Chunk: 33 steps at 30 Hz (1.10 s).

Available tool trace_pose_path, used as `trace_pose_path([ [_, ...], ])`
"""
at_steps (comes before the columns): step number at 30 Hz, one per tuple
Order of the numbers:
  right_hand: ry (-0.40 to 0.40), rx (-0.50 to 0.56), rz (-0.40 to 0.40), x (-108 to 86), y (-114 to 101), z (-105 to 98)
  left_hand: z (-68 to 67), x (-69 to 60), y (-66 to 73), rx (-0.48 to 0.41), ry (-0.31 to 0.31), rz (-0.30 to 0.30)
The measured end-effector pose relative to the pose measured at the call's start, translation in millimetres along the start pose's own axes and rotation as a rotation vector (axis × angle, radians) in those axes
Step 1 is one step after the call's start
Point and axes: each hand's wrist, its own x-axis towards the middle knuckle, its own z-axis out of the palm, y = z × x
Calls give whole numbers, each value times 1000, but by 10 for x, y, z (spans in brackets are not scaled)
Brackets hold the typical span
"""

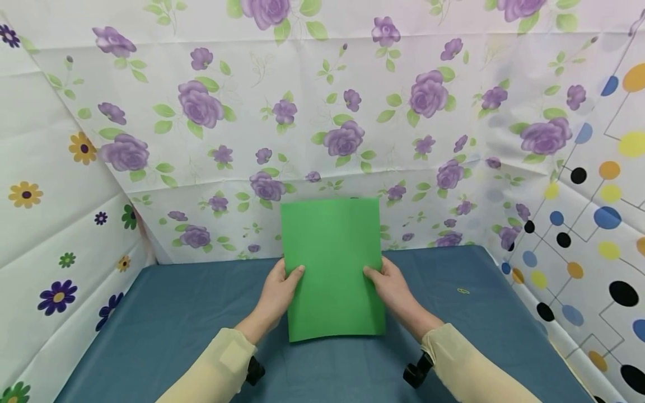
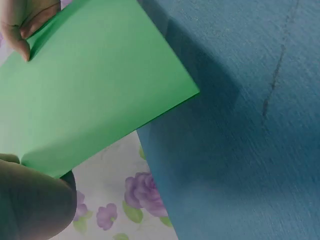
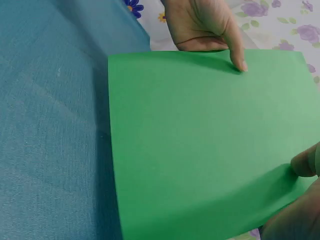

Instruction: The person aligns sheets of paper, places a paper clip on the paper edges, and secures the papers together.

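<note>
Hold the green sheet (image 1: 333,268), pinched at frame centre by left hand (image 1: 279,287) and right hand (image 1: 395,288), lightly, to avoid creasing.

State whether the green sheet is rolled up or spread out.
The green sheet is spread out: its broad face shows between left hand and right hand. Any fold behind: cannot tell.

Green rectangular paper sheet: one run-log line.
green sheet: held between hands | left hand: grips left edge | right hand: grips right edge | yellow loop: on blue tabletop
</note>
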Motion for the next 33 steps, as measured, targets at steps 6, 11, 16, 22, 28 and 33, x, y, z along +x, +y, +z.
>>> trace_pose_path([
  [6,-50,17,56,-32,25,-38,-18,-15,-38,-9,-48,-65],
  [11,-70,26,98,-47,80,-52,-32,-30,-79,-18,-95,-102],
  [16,-69,24,126,-66,155,-54,-36,-52,-128,-25,-134,-123],
  [22,-89,30,129,-75,254,-47,-29,-62,-190,-28,-145,-134],
  [28,-89,43,136,-71,309,-33,-28,-63,-246,-41,-146,-141],
  [33,-109,69,145,-77,312,-45,-33,-57,-264,-83,-153,-161],
])
